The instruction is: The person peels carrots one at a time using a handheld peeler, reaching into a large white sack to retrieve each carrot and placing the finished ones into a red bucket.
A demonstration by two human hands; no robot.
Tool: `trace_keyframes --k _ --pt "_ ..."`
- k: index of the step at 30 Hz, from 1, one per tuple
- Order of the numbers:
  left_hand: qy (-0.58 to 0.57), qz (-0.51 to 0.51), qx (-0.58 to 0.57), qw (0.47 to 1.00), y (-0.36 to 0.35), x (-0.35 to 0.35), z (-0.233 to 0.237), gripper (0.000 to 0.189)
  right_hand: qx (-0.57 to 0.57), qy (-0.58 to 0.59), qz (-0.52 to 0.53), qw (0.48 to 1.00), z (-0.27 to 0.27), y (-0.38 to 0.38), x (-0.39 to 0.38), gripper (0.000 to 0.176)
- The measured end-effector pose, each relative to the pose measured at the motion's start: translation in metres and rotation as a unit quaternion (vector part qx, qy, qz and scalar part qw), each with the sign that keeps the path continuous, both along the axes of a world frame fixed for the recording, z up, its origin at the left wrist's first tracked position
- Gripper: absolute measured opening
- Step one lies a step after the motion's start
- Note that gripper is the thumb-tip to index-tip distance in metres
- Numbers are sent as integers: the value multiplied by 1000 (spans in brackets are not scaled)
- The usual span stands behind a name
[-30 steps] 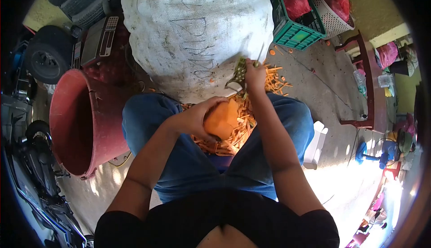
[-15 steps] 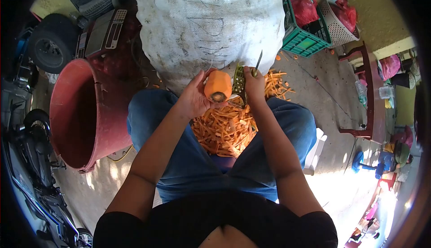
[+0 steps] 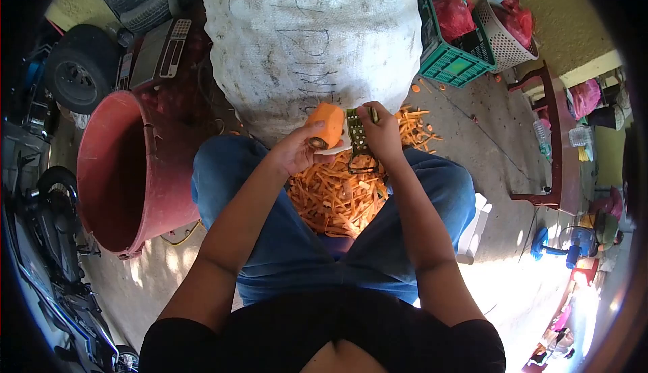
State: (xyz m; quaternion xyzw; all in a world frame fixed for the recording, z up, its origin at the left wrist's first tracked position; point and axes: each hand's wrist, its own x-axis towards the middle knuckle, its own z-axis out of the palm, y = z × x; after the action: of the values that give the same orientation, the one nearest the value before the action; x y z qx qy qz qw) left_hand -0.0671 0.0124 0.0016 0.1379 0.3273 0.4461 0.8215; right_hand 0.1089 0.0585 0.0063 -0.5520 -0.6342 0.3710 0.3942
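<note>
A thick orange carrot (image 3: 327,122), its dark stem end turned toward me, lies in my left hand (image 3: 294,152), whose fingers wrap around its side and underside. Something white shows beneath it. Close to its right side, my right hand (image 3: 383,133) is closed on a green peeler (image 3: 357,133) with a flat, hole-dotted body. A slim olive knife handle (image 3: 374,114) also sticks up at that hand; its blade is hard to make out now. Below both hands, orange carrot peelings (image 3: 335,197) form a heap between my knees.
A big white woven sack (image 3: 310,42) stands right in front. On the left are a red barrel (image 3: 169,170) lying open toward me, a scale (image 3: 155,52) and a wheel (image 3: 74,69). To the right sit a green crate (image 3: 459,63) and a dark red wooden frame (image 3: 555,137).
The carrot has tilted and turned, its stem end swinging left. My right hand has rotated, bringing the peeler more upright beside it, and the knife blade no longer shows clearly.
</note>
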Motion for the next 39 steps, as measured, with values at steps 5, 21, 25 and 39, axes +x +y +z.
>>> trace_keyframes --k 5,21,25,39 --pt "33 -55 151 986 3 -1 2 58 5 3 18 1000 5 -1 4 20" --pt "309 12 261 914 2 1 17 62 36 -251 165 953 26 -17 1 17" --pt "306 5 261 916 2 0 16 61 43 -287 173 941 27 -19 -1 18" --pt "244 -51 274 929 -6 2 15 61 70 -265 159 948 11 -19 -3 24"
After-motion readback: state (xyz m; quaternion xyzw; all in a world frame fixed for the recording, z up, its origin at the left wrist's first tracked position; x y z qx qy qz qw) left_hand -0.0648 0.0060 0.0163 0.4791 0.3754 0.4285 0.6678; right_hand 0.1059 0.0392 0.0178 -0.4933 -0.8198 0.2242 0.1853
